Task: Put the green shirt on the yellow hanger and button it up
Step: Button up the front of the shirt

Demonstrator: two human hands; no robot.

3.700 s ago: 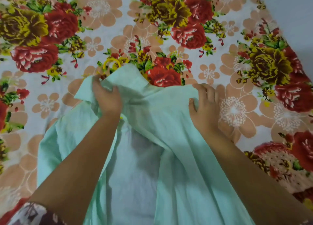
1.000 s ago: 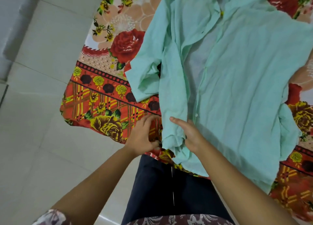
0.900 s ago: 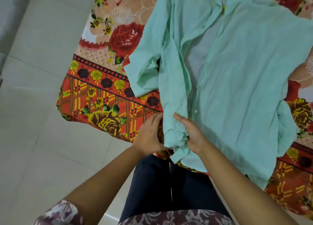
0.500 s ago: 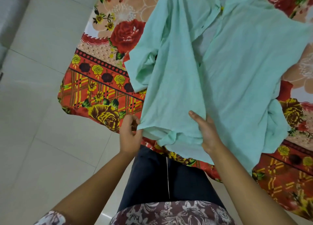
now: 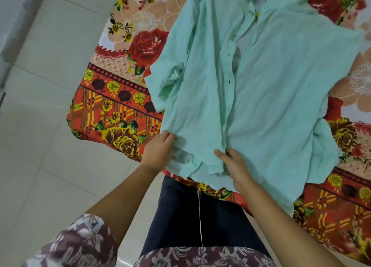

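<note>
The pale green shirt [image 5: 271,82] lies front up on the floral bedsheet [image 5: 120,98], collar far from me, hem at the near edge. A speck of the yellow hanger [image 5: 256,14] shows at the neck opening; the rest is hidden inside the shirt. The front plackets meet down the middle with dark buttonholes visible. My left hand [image 5: 159,149] pinches the left panel's bottom corner. My right hand [image 5: 233,164] grips the hem at the bottom of the button line, thumb on top of the cloth.
The bedsheet's red and yellow border hangs over the near edge. Pale floor tiles [image 5: 40,126] spread out to the left. My dark trousers [image 5: 190,216] stand against the bed edge, just under the shirt's hem.
The left front panel, bunched and folded back a second ago, now lies spread flat across to the centre. My left hand pulled its corner out leftwards; my right hand shifted right along the hem.
</note>
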